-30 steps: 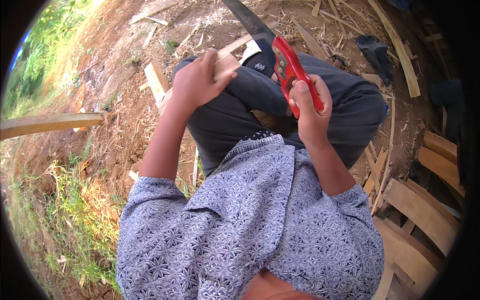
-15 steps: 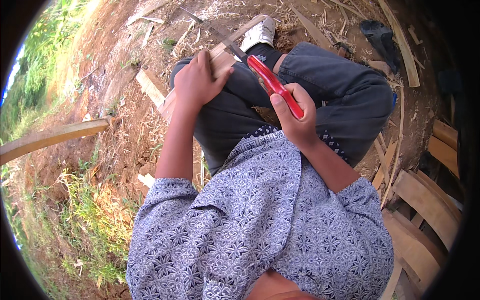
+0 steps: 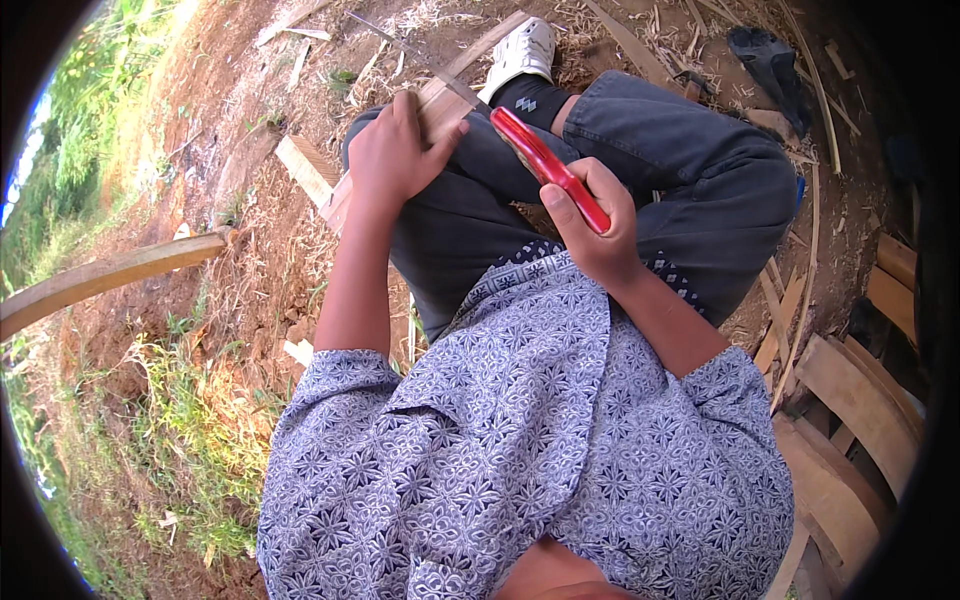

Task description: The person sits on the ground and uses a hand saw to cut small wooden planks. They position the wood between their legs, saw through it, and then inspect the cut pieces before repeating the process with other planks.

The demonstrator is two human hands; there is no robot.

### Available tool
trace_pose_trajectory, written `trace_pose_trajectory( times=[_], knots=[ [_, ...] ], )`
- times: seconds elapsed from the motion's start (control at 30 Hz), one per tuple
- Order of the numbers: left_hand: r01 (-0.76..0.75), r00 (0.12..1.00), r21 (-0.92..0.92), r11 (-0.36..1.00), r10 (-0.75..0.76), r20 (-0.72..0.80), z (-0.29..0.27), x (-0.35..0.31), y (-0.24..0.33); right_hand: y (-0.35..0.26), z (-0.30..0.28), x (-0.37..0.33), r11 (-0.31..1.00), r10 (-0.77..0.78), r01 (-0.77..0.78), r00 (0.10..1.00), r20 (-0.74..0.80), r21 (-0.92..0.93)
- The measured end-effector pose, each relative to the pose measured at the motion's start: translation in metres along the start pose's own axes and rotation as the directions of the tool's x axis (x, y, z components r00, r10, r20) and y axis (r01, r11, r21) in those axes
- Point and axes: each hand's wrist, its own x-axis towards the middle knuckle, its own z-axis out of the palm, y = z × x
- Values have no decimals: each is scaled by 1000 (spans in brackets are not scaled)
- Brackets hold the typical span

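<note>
A hand saw with a red handle (image 3: pixel 545 160) is in my right hand (image 3: pixel 602 225), whose fingers are wrapped round the grip and whose thumb lies along its top. The thin blade (image 3: pixel 435 70) points away to the upper left and lies across a flat wooden board (image 3: pixel 448 104). My left hand (image 3: pixel 392 152) is closed over the near side of that board and presses it against my bent left leg. The board runs slantwise from beside my left forearm to near the white shoe (image 3: pixel 523 50). Part of it is hidden under my left hand.
A curved timber (image 3: pixel 120 272) juts in at the left above grass. Wood shavings and strips litter the brown soil. Several cut boards (image 3: pixel 862 400) are stacked at the lower right. A dark crumpled object (image 3: pixel 770 75) lies at the upper right.
The saw has slid slightly forward and to the left across the board. My left hand keeps its hold. The whole view has shifted a little.
</note>
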Motion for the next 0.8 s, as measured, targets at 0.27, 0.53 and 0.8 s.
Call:
trace_pose_trajectory(
  times=[0.27,0.53,0.8],
  knots=[
    [28,999,-9,1000,-27,47,-6,0,0,2,-4,6,1000,-18,19,1000,6,-8],
    [7,999,-6,1000,-6,39,-5,0,-2,-2,-7,6,1000,-19,19,1000,-7,-2],
    [-4,999,-44,999,6,47,-7,-5,0,-9,-19,0,997,-9,13,999,45,-76]
  ],
)
